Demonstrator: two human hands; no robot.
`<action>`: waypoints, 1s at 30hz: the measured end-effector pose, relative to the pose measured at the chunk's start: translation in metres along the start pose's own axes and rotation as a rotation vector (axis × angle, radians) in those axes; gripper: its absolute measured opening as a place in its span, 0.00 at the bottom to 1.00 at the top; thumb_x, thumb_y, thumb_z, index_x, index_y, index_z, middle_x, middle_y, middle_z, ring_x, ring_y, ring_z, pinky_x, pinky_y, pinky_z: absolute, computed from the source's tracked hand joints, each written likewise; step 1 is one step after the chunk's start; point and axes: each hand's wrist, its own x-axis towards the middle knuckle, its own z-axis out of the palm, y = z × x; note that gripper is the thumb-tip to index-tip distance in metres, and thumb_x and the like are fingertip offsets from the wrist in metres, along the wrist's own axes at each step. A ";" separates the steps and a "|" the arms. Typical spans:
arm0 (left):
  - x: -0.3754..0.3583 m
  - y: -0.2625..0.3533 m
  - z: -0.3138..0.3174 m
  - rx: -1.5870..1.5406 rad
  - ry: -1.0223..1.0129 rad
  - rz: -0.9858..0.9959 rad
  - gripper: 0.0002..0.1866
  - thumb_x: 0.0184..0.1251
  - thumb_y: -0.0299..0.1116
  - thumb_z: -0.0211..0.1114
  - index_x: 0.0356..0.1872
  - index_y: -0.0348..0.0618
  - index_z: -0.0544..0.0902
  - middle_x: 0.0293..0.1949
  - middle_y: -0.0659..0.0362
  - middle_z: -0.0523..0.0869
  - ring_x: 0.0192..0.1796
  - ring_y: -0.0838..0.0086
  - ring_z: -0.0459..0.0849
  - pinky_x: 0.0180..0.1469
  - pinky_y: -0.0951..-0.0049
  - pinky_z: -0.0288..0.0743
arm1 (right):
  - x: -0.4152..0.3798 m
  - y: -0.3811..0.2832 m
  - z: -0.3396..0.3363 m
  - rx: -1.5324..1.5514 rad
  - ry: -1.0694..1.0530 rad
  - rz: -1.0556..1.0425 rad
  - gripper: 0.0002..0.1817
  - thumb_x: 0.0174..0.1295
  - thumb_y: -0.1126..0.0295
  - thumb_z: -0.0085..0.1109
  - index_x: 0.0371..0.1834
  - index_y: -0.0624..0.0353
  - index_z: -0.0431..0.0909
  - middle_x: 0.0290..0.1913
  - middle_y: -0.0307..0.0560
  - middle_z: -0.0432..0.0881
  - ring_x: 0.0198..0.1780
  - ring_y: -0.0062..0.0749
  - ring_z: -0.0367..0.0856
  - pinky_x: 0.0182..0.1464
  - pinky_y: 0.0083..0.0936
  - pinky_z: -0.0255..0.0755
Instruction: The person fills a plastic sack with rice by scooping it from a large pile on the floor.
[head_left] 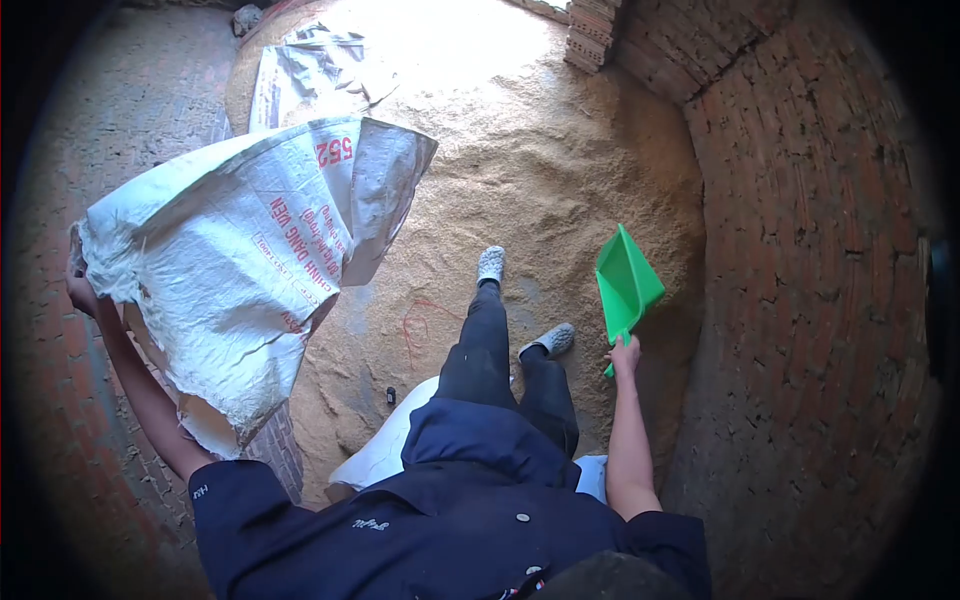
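Observation:
My left hand [84,292] is closed on the edge of a large white woven sack [225,255] with red print, held up at the left. The sack hangs spread out, its near edge frayed. At the right, my right hand [625,354] grips the handle of a green plastic dustpan [630,280], its pan pointing away from me. Below the dustpan lies a layer of loose tan grain-like material [540,190], too fine to make out exactly. Part of my left hand's fingers is hidden behind the sack.
Brick walls [810,260] stand on the right and left. Another white sack [310,70] lies on the heap at the back. A white sack [385,425] is beside my legs, with a small black object [390,396] near it. Stacked hollow bricks [592,35] stand at the back.

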 end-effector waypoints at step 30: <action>-0.236 0.317 0.135 0.700 -0.100 0.327 0.18 0.65 0.24 0.53 0.55 0.53 0.74 0.48 0.52 0.82 0.48 0.60 0.83 0.45 0.64 0.75 | 0.148 -0.165 0.455 -0.213 -0.647 -0.890 0.11 0.61 0.67 0.48 0.41 0.61 0.66 0.33 0.62 0.78 0.32 0.58 0.80 0.35 0.48 0.74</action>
